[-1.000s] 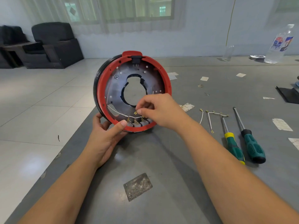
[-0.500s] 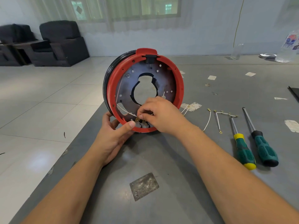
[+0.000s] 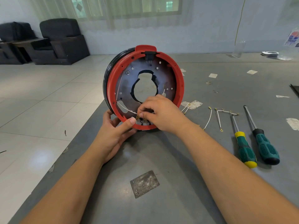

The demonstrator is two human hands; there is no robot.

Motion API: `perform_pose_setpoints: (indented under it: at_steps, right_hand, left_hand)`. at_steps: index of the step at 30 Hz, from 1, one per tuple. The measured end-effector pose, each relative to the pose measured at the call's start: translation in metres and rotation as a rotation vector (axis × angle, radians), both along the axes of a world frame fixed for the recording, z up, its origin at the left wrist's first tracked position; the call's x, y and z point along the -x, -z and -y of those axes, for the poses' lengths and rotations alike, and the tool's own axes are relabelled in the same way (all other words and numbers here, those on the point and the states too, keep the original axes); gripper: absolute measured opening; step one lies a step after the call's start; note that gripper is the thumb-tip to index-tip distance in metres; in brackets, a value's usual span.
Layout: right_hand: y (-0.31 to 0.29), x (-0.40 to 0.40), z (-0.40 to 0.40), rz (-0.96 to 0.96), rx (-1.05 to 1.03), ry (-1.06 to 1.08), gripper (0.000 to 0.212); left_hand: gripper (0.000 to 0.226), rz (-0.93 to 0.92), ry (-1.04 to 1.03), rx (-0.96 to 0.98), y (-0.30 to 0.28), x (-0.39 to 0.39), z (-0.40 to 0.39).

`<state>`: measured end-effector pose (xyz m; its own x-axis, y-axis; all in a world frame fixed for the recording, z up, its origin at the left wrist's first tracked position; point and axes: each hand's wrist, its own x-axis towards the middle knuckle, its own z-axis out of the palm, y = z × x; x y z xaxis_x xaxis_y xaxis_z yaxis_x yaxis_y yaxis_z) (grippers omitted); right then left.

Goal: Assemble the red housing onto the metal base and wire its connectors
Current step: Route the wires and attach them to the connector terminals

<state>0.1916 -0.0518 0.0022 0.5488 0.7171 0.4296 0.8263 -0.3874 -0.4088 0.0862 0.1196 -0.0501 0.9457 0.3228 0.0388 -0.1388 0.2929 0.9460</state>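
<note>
Left hand palm up, thumb extended, fingers curled in grip. Right hand fingertips pinched together.

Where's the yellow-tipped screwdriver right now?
The yellow-tipped screwdriver lies on the grey table, right of the right hand, beside the black-tipped screwdriver.

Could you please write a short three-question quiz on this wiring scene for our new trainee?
1. True or false: the red housing stands on its edge on the table.
2. How many screwdrivers lie on the table: A) one, B) two, C) three?
3. Which hand steadies the housing's lower rim?

Key
1. True.
2. B: the yellow-tipped screwdriver and the black-tipped screwdriver.
3. The left hand; the right hand pinches the white wire at the connectors.
</note>
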Motion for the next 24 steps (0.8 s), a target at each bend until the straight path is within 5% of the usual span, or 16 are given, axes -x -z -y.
perform_pose_setpoints:
  at_steps: [24]
  right_hand:
    - [0.003,0.007,-0.009,0.127,0.073,0.131,0.011]
  left_hand:
    - [0.078,-0.092,0.045,0.246,-0.020,0.006,-0.008]
